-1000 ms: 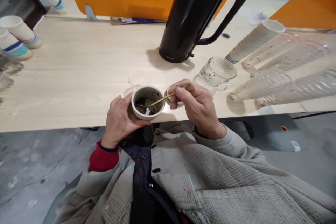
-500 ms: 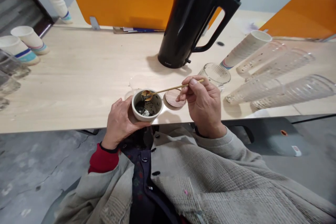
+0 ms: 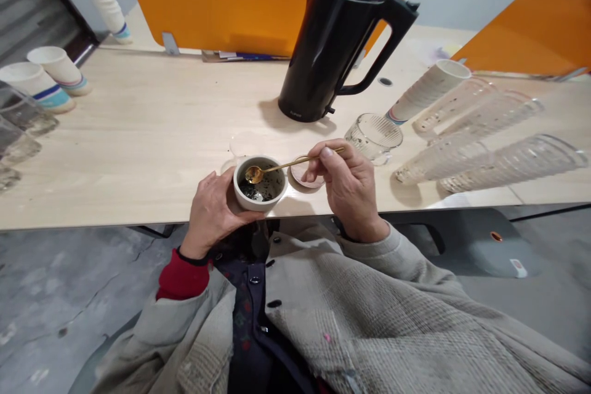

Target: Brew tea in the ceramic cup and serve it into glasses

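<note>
My left hand [image 3: 212, 209] is wrapped round a small pale cup [image 3: 259, 204], which is tilted toward me at the table's front edge. Dark bits that look like tea leaves [image 3: 252, 191] lie inside it. A long thin gold spoon [image 3: 295, 164] is pinched between the thumb and fingers of my right hand [image 3: 348, 188]. The spoon's bowl is inside the cup, near its left wall, with a few dark bits on it. Partly hidden behind my right fingers, a round wooden lid or coaster [image 3: 302, 173] lies on the table.
A black kettle [image 3: 323, 49] stands behind my hands. Right of it are a ribbed glass cup [image 3: 373, 135], stacked paper cups [image 3: 427, 92] and stacked clear cups [image 3: 512, 163]. More paper cups [image 3: 39, 89] stand at the left. An orange partition [image 3: 221, 0] rises at the back.
My right hand has moved slightly left and down with the spoon. The spoon's bowl has shifted left and lower within the cup and carries fewer dark bits. My left hand keeps its hold.
</note>
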Demonstrator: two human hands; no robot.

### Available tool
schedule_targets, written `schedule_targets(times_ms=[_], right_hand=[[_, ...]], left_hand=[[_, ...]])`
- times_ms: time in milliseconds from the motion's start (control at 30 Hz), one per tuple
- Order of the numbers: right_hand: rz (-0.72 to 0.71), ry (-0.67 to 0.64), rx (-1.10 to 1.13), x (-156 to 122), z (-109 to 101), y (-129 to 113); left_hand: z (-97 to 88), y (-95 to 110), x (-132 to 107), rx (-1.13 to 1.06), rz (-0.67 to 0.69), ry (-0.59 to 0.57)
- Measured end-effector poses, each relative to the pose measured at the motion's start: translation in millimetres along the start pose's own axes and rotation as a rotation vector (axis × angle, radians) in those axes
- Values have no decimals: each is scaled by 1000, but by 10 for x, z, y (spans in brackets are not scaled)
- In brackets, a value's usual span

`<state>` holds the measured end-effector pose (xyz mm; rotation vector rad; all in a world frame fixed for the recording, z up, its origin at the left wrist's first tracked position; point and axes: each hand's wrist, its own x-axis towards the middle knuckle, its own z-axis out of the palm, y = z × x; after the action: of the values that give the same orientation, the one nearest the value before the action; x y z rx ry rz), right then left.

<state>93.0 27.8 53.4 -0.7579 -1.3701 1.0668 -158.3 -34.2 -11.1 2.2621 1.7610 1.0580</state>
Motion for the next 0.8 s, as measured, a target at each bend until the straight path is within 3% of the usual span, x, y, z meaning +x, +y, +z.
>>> schedule_targets(times_ms=[167,300,467,567,633,733,800], right_hand=[[43,51,43,16,-23,92],[-2,67,71,54,-27,70],[-266,122,18,142,26,-68],[-474,197,-152,194,101,-66],[-503,86,-318,235,147,-8],[-407,-112,-441,298,191,103],[-362,-93,-413,325,205,153]], left_hand=[[8,2,-2,-12,10,25],[19,-10,-3,-16,7,26],[23,-28,-5,-7,-23,11],[23,-31,-3,-4,-17,9],[20,-27,3,-6,-9,8],[10,-16,16,-9,-3,7],[7,-11,24,-8,-7,3]])
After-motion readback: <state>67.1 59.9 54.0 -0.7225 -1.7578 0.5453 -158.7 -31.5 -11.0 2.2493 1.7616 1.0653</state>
